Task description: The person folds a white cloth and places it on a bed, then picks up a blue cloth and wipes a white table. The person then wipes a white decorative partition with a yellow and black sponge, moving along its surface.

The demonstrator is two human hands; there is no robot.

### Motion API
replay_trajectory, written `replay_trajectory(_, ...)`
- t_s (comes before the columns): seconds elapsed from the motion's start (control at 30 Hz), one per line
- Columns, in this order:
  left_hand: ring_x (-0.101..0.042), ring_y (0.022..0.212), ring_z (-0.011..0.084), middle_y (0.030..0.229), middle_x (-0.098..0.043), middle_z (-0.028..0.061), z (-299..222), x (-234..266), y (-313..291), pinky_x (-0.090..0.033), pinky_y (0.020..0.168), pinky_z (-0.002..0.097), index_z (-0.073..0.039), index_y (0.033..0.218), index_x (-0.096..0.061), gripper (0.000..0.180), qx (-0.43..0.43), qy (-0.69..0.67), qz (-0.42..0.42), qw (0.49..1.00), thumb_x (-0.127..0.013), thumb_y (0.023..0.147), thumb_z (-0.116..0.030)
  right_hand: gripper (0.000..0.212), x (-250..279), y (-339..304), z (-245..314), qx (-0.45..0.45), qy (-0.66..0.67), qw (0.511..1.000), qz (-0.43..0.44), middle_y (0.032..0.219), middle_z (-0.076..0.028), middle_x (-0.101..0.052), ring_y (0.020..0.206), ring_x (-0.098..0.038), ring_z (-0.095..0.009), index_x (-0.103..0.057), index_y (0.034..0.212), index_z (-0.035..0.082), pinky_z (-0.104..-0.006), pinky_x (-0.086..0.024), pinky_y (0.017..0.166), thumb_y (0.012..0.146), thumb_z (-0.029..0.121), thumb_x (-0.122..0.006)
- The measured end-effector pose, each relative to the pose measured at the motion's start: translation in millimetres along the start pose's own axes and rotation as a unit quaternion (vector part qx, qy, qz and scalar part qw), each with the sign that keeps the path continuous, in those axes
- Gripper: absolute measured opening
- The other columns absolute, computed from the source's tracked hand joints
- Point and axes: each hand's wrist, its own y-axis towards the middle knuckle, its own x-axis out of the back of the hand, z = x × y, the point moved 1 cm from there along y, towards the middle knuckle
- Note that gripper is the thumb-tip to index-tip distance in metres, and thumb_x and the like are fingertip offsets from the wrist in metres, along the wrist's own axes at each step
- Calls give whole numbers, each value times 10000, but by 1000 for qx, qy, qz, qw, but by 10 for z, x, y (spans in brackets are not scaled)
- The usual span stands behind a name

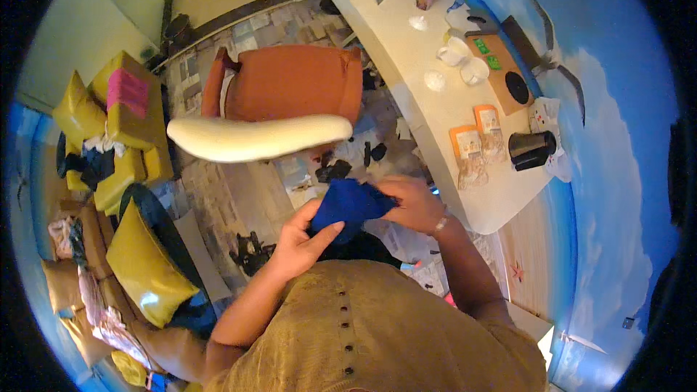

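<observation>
Head view: at the centre of the frame, one blue cloth [345, 207] is held between both hands, the left hand [301, 238] pinching its left edge, the right hand [415, 205] gripping its right. It looks light, limp and unlikely to slip or break; opposite edges seem the best hold. At upper right are two orange-topped pouches [467, 144], two green packets [481, 46] and one black container [530, 151]; at upper centre, one orange chair [294, 83].
</observation>
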Motion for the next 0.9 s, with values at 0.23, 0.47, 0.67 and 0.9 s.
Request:
replay_trajectory(0.23, -504, 961, 80, 1052, -579, 16, -675, -195, 1058, -424, 840, 234, 3, 1221, -490, 406, -66, 3, 143, 988, -646, 855, -81, 578, 554, 254, -191, -156, 363, 890, -228, 1124, -60, -607, 996, -595, -170, -531, 1205, 4, -311, -484, 885, 678, 14, -768)
replay_trajectory(0.47, -556, 878, 87, 983, -618, 11, -673, 207, 1784, -457, 784, 249, -1, 1112, -590, 223, 74, -200, 77, 974, -570, 909, -92, 601, 981, 1630, -830, -100, 450, 886, -49, 1246, -91, -527, 1140, -507, -169, -439, 1293, 3, -331, -437, 943, 777, 140, -714)
replay_trajectory(0.67, -476, 1205, 298, 1317, -477, 166, -647, 320, 2495, -358, 1030, 438, 19, 1332, -381, 489, 6, -373, -120, 920, -525, 888, -126, 501, 1217, 3322, -2931, -178, 225, 955, -77, 1178, -143, -590, 1033, -585, -220, -511, 1229, -19, -338, -463, 892, 821, 222, -674)
replay_trajectory(0.9, -351, 1306, 338, 1429, -337, 174, -399, 280, 2954, -252, 1094, 473, -30, 1412, -265, 654, -4, -466, -313, 828, -559, 844, -167, 438, 1760, 5602, -5092, -164, -232, 929, -236, 1057, -140, -638, 990, -604, -276, -620, 1137, 87, -353, -496, 817, 749, 278, -690)
